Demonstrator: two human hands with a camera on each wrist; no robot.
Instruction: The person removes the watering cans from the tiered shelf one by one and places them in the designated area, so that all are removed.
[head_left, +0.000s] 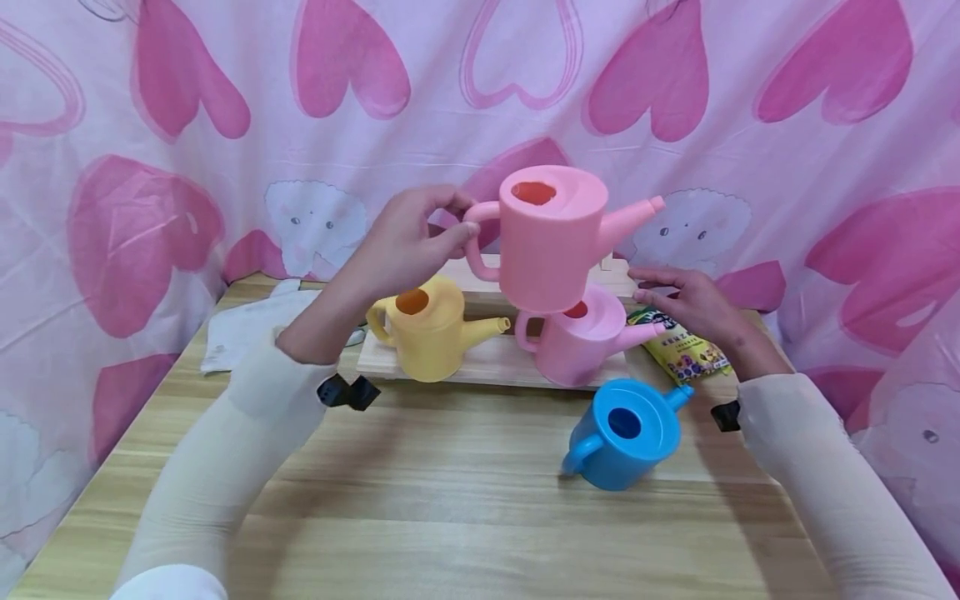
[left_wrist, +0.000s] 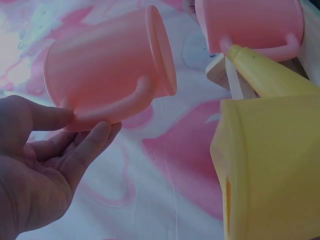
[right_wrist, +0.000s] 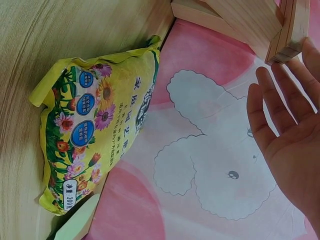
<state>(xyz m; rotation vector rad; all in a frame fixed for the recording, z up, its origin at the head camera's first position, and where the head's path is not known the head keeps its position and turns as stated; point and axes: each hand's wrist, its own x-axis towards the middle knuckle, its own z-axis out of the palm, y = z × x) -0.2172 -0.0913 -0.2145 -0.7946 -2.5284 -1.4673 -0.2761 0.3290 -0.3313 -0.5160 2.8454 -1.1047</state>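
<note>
Pale sleeve (head_left: 213, 475) foremost; left hand (head_left: 405, 237) pinches the salmon can (head_left: 551, 250).
Fingertip-only grip could slip, dropping it; right hand (head_left: 693, 307), fingers extended, meets the wooden stand (head_left: 487, 363).

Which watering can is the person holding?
The coral-pink can, its handle pinched by the left hand; the yellow can, blue can and other, cooler-pink can are in neither hand.

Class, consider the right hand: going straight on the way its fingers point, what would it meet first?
Most likely the end of the shelf; the right hand has its fingertips right by it, perhaps touching, though depth is unclear.
</note>
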